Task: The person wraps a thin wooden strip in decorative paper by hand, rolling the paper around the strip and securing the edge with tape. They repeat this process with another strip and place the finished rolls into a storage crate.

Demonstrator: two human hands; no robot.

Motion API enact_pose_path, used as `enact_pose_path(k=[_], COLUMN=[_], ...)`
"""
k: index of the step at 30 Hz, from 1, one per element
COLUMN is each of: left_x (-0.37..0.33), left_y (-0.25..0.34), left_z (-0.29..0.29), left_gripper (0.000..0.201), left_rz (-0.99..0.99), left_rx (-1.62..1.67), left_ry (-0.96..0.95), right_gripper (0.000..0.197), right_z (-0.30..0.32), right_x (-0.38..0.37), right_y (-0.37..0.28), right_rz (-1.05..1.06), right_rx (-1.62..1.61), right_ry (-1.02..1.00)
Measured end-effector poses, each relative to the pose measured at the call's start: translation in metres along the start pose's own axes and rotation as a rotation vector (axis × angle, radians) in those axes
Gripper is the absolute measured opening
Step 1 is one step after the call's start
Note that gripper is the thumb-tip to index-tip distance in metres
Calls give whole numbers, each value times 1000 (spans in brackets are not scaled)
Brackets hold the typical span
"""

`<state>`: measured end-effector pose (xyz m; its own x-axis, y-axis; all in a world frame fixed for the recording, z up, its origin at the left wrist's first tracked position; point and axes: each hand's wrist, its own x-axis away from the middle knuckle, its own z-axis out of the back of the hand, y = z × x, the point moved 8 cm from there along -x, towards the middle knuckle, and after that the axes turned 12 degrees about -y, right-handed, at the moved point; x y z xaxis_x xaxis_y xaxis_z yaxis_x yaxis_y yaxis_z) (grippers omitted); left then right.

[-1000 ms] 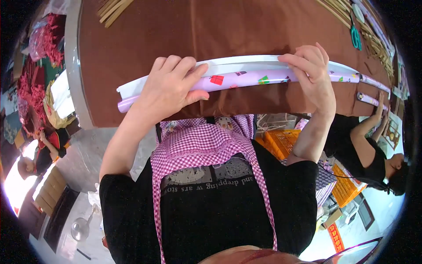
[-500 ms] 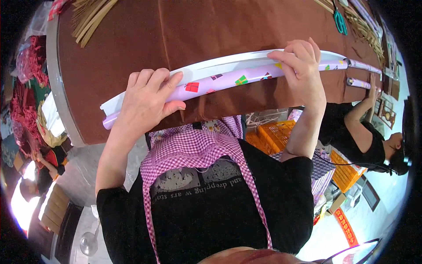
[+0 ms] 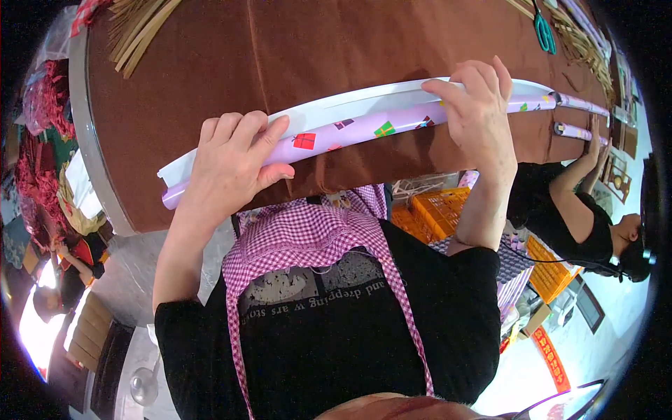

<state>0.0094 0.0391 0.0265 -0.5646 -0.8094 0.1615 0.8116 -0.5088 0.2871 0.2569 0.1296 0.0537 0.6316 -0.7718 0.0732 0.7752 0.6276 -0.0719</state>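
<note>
A long roll of lilac wrapping paper [image 3: 364, 133], printed with coloured gift boxes, lies across the brown-covered table. Along its far side shows a white strip [image 3: 350, 102], the paper's plain underside. My left hand [image 3: 231, 164] is closed over the roll near its left end, fingers on the far side and thumb on the near side. Farther right, my right hand [image 3: 483, 115] grips the roll, one fingertip on the white strip. Part of the roll is hidden under each hand.
Dried strips [image 3: 143, 35] lie at the table's far left, with teal-handled scissors [image 3: 543, 33] at the far right. A co-worker [image 3: 584, 210] on the right has hands beside other rolls [image 3: 574, 131]. Orange crates [image 3: 437, 213] stand below the table edge.
The white strip looks slightly wider between my hands. My right hand's fingers have shifted a little; my left hand stays nearly in place on the roll.
</note>
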Motion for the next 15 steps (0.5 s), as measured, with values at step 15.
enact_pose_path(k=[15], left_x=[1], left_y=[-2], left_z=[-2], left_gripper=[61], left_rz=[-3], left_rx=[-2], left_ry=[3], right_gripper=[27], right_z=[-5], right_x=[-7], right_y=[-13], right_rz=[-32], right_rx=[105], right_ry=[-43])
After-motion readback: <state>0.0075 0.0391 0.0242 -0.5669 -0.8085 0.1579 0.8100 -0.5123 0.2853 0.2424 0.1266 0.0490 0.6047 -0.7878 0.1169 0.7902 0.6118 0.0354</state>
